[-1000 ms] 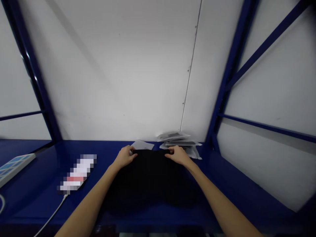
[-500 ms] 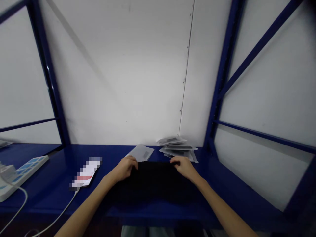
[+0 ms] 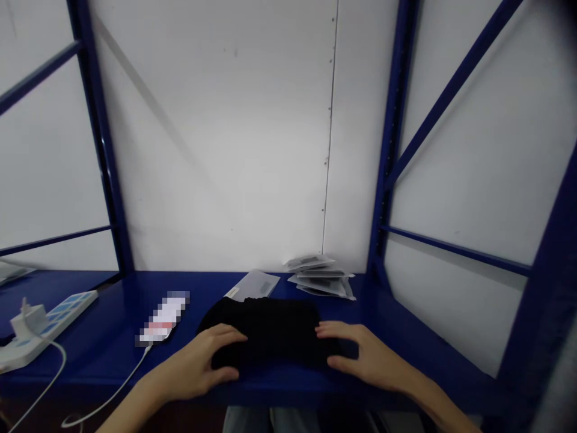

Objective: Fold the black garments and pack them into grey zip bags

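Note:
A black cloth item [image 3: 279,325], probably a garment, lies on the blue tabletop in front of me; its exact kind cannot be made out. On its left side rests my left hand [image 3: 210,361], thumb and fingers apart. My right hand [image 3: 349,349] is at the cloth's right edge, also with thumb and fingers spread. Neither hand pinches the fabric. Just behind the cloth is a flat translucent bag [image 3: 255,284] with a small pale label, its near end partly covered by the cloth.
A stack of translucent bags [image 3: 321,276] with dark contents lies at the back right. To the left are a phone [image 3: 164,319] on a white cable and a white power strip [image 3: 58,319] with a plugged-in charger. Blue frame posts [image 3: 387,180] and a white wall [image 3: 225,150] enclose the table [image 3: 198,288].
Both hands have let go of the cloth's far edge and come back toward me, fingers now spread. The cloth lies flat on the table. The camera view has shifted slightly.

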Available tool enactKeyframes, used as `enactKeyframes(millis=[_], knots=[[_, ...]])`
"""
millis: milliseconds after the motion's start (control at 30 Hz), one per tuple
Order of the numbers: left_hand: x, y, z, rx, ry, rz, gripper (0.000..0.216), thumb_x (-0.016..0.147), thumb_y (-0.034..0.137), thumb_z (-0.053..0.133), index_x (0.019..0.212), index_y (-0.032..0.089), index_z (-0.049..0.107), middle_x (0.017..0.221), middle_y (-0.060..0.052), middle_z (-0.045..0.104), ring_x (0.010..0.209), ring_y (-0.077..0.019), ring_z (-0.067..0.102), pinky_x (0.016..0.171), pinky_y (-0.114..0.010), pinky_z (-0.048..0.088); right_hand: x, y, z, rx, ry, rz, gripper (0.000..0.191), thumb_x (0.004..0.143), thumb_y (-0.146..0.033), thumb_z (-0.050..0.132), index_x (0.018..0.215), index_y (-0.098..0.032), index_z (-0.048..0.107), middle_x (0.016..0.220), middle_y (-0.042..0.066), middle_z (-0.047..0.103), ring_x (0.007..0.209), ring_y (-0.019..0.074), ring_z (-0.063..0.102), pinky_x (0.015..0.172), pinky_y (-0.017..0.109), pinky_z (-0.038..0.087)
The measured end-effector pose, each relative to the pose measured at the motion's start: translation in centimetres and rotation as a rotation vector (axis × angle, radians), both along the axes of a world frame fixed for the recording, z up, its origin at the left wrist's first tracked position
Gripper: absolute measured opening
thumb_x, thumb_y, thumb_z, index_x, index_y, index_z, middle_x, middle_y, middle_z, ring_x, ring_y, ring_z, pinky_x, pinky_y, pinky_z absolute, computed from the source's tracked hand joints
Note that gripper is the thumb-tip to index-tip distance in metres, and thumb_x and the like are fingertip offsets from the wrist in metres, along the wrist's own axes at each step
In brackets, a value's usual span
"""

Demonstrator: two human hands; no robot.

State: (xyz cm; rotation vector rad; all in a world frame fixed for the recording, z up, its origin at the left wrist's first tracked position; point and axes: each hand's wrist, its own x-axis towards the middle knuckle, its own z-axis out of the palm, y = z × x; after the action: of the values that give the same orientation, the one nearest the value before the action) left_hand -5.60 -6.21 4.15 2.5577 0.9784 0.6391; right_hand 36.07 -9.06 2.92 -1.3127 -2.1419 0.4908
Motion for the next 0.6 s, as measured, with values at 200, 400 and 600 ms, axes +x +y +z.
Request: enactKeyframes(millis=[200,400,600], knots=[[-1.2,0.0,-0.3,-0.020,-0.039,0.074,0.026,0.101,0.033,0.049,0.110,0.025,0.073,0.114,-0.004,0.073,0.105,-0.0211,0.067,0.095,-0.030,0.050,0.4,-0.4,-1.5,0.032,0.010,-0.109,0.030,0.091,-0.047,0.065,0.109,-0.029,0.079,0.118,0.005,0.077,0.116,0.0304,0.067,0.107,0.043,0.047],[-0.3,4.2,-0.3,0.026,-0.067,0.292,0.032,0.100,0.037,0.046,0.109,0.022,0.072,0.103,-0.005,0.076,0.096,-0.0237,0.070,0.086,-0.030,0.049,-0.8,4.3,-0.3,0.096,0.063,-0.228,0.029,0.092,-0.041,0.055,0.093,-0.022,0.076,0.080,0.003,0.075,0.076,0.0236,0.069,0.074,0.034,0.051],[0.7,7.3,-2.7,0.086,0.093,0.531,0.025,0.093,0.031,0.059,0.112,0.022,0.070,0.106,-0.008,0.076,0.105,-0.0276,0.069,0.090,-0.034,0.048,-2.0,7.9,-1.2,0.030,-0.105,-0.454,0.019,0.082,-0.025,0.065,0.098,-0.022,0.074,0.096,0.007,0.077,0.097,0.0263,0.071,0.082,0.033,0.049]])
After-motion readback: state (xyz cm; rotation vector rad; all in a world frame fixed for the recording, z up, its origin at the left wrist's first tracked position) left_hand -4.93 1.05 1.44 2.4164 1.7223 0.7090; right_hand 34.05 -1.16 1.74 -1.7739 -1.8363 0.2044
